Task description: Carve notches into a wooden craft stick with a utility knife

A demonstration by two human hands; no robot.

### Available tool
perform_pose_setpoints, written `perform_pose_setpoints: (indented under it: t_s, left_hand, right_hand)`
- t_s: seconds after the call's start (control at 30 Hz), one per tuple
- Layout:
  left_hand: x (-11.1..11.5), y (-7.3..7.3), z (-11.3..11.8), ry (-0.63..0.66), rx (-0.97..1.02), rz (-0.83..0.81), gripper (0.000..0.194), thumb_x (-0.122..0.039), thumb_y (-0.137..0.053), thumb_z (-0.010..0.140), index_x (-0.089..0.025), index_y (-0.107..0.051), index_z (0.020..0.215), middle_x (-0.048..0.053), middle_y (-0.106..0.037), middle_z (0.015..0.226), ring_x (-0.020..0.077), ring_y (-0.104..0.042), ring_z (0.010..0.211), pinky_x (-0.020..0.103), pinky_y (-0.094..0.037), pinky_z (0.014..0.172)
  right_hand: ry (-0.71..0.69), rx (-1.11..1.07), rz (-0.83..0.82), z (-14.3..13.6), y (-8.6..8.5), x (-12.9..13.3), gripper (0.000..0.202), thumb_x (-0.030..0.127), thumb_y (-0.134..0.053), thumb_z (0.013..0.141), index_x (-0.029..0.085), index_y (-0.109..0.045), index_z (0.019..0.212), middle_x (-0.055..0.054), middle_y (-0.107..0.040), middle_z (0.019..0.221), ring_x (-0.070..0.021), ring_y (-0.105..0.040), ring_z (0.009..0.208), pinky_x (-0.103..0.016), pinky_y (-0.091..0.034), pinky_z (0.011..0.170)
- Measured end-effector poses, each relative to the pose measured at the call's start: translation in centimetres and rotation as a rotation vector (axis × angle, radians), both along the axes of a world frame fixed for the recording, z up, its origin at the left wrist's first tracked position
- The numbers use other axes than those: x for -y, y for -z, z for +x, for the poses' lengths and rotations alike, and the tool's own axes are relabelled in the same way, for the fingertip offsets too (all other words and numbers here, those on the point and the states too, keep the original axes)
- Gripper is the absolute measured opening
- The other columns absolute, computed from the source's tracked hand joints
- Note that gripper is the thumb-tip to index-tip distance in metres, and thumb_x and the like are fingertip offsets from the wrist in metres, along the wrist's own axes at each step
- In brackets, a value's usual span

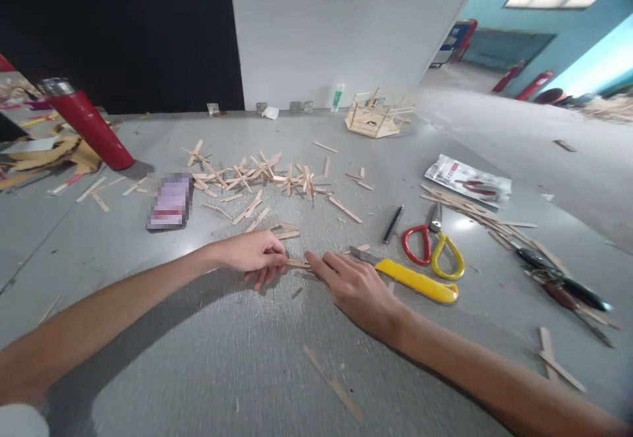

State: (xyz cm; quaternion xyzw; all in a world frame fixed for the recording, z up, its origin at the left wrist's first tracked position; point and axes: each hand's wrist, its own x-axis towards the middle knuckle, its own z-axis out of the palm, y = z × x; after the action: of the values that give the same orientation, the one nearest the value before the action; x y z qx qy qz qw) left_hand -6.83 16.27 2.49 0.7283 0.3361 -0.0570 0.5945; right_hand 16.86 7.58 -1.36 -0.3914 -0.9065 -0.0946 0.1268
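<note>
A short wooden craft stick (298, 263) lies between my two hands, low over the grey tabletop. My left hand (252, 256) pinches its left end between thumb and fingers. On the other end, my right hand (353, 285) has its fingers closed together and bent over the wood; its thumb is hidden. Just right of the right hand lies a yellow-handled utility knife (418, 281), its blade pointing toward the fingers. Red-and-yellow-handled scissors (435, 239) and a black pen (393, 224) rest beyond it. Cut stick pieces (284, 231) sit close behind my left hand.
Many stick pieces (257, 173) are scattered farther back. A phone (171, 201) and a leaning red bottle (93, 124) are at left. A small stick frame (373, 120) and a glue tube (338, 97) stand by the wall. Dark-handled tools (564, 279) and a packet (467, 178) lie right.
</note>
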Motion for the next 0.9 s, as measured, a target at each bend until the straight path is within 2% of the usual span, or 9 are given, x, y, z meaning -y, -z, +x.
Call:
perform_pose_setpoints:
  t_s: [0.23,0.57,0.9]
  left_hand:
    - [0.5,0.4,0.3,-0.024,0.02,0.088,0.035,-0.044,-0.05,0.097,-0.017,-0.056,0.074,0.003,-0.063,0.057,0.0143,-0.061,0.044,0.02,-0.038,0.039]
    - [0.8,0.3,0.4,-0.035,0.051,0.139,0.038,-0.042,-0.052,0.096,-0.017,-0.053,0.068,0.002,-0.06,0.053,0.014,-0.059,0.043,0.023,-0.042,0.046]
    - [0.8,0.1,0.4,-0.017,0.065,0.147,0.042,-0.049,-0.054,0.094,-0.017,-0.053,0.068,0.004,-0.06,0.054,0.0136,-0.057,0.042,0.024,-0.04,0.046]
  right_hand:
    - [-0.009,0.086,0.002,-0.7,-0.5,0.4,0.044,-0.001,-0.048,0.087,0.005,-0.049,0.131,-0.005,-0.064,0.085,-0.0171,-0.062,0.071,-0.028,-0.043,0.054]
    - [0.01,0.141,-0.005,-1.2,-0.9,0.4,0.037,0.001,-0.046,0.09,0.008,-0.052,0.126,-0.004,-0.065,0.084,-0.0162,-0.063,0.071,-0.027,-0.043,0.055]
    - [0.053,0.369,0.091,-2.4,-1.9,1.4,0.039,-0.001,-0.042,0.089,0.002,-0.051,0.126,-0.011,-0.067,0.093,-0.0205,-0.064,0.072,-0.032,-0.046,0.051]
